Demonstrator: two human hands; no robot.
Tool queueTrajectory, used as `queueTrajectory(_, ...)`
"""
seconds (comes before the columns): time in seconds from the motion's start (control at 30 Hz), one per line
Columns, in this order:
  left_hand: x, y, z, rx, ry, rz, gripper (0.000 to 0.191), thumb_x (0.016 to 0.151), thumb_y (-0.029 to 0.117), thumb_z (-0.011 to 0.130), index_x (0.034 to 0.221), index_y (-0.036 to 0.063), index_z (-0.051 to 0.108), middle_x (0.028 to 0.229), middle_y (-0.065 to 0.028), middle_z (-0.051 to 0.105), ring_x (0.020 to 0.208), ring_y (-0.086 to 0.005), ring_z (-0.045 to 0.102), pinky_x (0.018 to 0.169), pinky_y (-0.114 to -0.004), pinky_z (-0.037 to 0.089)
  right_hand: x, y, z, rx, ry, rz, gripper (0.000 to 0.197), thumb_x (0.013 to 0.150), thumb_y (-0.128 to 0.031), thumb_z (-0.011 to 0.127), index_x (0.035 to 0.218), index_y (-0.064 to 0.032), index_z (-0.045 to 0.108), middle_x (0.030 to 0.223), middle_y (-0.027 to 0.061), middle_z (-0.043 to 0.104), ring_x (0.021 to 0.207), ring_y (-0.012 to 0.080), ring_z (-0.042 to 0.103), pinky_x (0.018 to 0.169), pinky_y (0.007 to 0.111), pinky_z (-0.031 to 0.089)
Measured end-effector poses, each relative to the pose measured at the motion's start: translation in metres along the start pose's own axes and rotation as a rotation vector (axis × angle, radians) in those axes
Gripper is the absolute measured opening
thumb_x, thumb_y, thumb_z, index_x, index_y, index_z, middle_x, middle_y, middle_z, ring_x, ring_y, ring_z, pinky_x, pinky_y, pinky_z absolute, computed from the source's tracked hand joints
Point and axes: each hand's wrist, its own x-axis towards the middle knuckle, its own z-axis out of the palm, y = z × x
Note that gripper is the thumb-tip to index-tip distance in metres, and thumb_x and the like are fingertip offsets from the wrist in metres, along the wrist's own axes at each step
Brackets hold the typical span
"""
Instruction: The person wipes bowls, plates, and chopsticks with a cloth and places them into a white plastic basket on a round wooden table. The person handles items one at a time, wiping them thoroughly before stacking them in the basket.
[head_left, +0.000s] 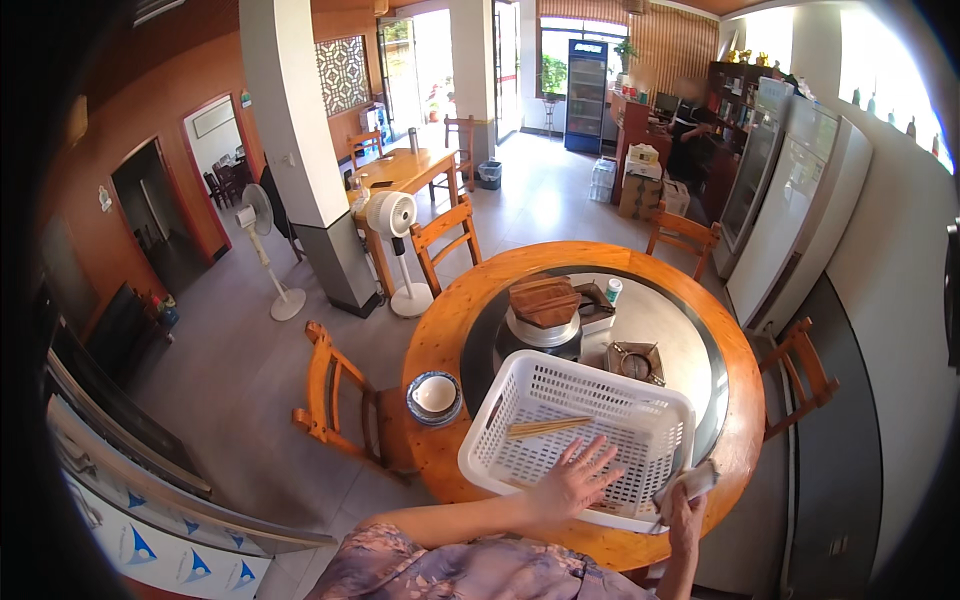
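A white perforated plastic basket (592, 390) rests before me on the near side of a round wooden table (439, 330). A bundle of chopsticks (549, 427) lies across the bottom of it. My left hand (581, 480) is held over the basket's near part, palm down, fingers spread, with nothing in it. At the basket's right corner, my right hand (684, 516) grips a greyish cloth (699, 480). Left of the basket, a white bowl (435, 393) sits in blue-patterned tableware (414, 411) at the table's edge.
Behind the basket stand a wooden-lidded pot (544, 304), a small burner stand (636, 363) and a green-and-white container (613, 289). Wooden chairs (330, 390) surround the table. Two fans (392, 214) stand near a pillar (289, 112). A person (686, 124) is at the far counter.
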Motion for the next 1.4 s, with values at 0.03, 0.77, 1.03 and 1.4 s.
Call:
queueTrajectory(0.03, 0.006, 0.002, -0.008, 0.0, 0.002, -0.003, 0.052, 0.085, 0.023, 0.058, 0.134, 0.013, 0.044, 0.148, -0.0122, 0.023, 0.138, -0.0342, 0.012, 0.109, -0.052, 0.007, -0.001, 0.005, -0.002, -0.002, -0.003, 0.001, 0.022, 0.09, -0.016, 0.055, 0.107, -0.0017, 0.054, 0.085, 0.0047, 0.062, 0.07, 0.0168, 0.06, 0.062, 0.027, 0.049)
queueTrajectory(0.77, -0.008, -0.003, 0.019, -0.194, -0.369, -0.131, 0.011, 0.072, 0.012, 0.057, 0.082, 0.0062, 0.059, 0.072, -0.0145, 0.063, 0.069, -0.0321, 0.063, 0.06, -0.042, 0.05, -0.014, 0.003, 0.029, -1.31, -0.608, -0.428, 0.022, 0.065, -0.021, 0.07, 0.078, -0.0097, 0.056, 0.064, 0.0135, 0.061, 0.061, 0.0344, 0.06, 0.054, 0.043, 0.047)
queueTrajectory(1.03, 0.026, -0.018, -0.044, -0.157, -0.14, 0.085, 0.003, 0.076, 0.009, 0.057, 0.075, 0.0068, 0.056, 0.067, -0.0096, 0.061, 0.064, -0.0257, 0.062, 0.054, -0.036, 0.049, 0.001, -0.059, 0.033, -1.346, -0.535, -0.685, 0.016, 0.063, -0.009, 0.063, 0.064, -0.0111, 0.048, 0.053, 0.0064, 0.055, 0.051, 0.026, 0.058, 0.052, 0.038, 0.043)
queueTrajectory(1.4, -0.01, -0.097, -0.088, -0.173, 0.024, -0.645, 0.018, 0.09, 0.018, 0.045, 0.087, 0.0059, 0.057, 0.077, -0.0157, 0.063, 0.075, -0.0325, 0.063, 0.062, -0.04, 0.048, 0.032, -0.078, -0.09, -0.756, 0.014, -0.397, 0.015, 0.084, -0.006, 0.058, 0.097, -0.0012, 0.061, 0.08, 0.0017, 0.06, 0.065, 0.0099, 0.057, 0.055, 0.025, 0.047)
